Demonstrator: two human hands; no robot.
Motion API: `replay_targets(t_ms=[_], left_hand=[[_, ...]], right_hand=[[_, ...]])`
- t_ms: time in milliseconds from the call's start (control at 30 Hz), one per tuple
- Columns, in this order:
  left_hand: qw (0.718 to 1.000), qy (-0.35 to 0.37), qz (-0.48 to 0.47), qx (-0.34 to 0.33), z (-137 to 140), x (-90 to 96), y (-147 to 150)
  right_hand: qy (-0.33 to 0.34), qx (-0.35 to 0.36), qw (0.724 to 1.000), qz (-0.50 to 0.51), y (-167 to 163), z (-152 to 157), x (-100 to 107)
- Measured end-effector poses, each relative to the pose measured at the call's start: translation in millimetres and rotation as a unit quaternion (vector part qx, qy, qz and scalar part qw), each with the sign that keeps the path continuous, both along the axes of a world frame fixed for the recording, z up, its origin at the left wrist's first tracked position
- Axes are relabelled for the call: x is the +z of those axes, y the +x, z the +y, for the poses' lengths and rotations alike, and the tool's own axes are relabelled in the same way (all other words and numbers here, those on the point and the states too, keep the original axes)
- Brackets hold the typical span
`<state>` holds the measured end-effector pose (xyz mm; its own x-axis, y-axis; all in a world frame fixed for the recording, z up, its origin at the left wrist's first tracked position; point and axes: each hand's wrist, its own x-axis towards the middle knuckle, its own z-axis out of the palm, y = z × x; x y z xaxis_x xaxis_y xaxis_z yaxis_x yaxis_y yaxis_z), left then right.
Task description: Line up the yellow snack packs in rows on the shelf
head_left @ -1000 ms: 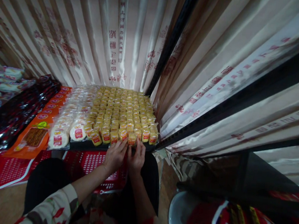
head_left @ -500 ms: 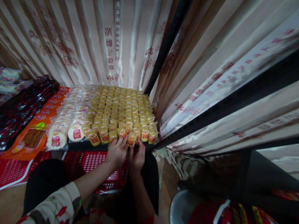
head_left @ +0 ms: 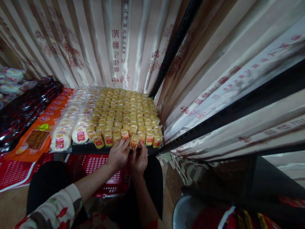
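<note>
At lower centre of the frame, the left hand (head_left: 118, 156) and right hand (head_left: 139, 160) together pinch one yellow wrapped snack (head_left: 134, 141) at the front edge of the packed snack rows (head_left: 125, 113) on a dark shelf (head_left: 84, 148).

Cream sleeve (head_left: 59, 208) with red-green floral print; black trousers (head_left: 45, 187); forearms bare.

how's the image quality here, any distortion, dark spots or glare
Head view: strong wide-angle bending fans the printed beige curtains outward; glossy sheen streaks their folds; the small yellow wrapped cakes are lit and fairly sharp; both hands, left hand and right hand, are dim; the lower right corner with red snack bags is dark and soft.
</note>
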<state>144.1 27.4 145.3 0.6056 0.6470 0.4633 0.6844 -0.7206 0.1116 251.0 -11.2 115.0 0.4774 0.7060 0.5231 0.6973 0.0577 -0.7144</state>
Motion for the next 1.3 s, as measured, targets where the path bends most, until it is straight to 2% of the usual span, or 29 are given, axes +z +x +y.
replay_targets(t_ms=[367,700,967,1100,1300], left_hand=[[0.999,-0.011,-0.028,-0.019,6,-5.7,-9],[0.998,0.006,-0.058,-0.018,-1,-4.5,-10],[0.999,-0.001,-0.043,-0.017,-5,2.7,-6],[0.999,0.007,-0.028,-0.041,-7,-6.3,-5],[0.999,0.029,0.008,-0.014,-8,-15.4,0]], right_hand=[[-0.048,-0.041,0.997,-0.052,-7,7,1],[-0.079,-0.004,0.993,-0.086,5,8,8],[-0.052,-0.007,0.998,-0.047,1,8,15],[-0.034,0.017,0.996,-0.076,2,9,11],[-0.031,0.029,0.997,-0.07,8,14,2]])
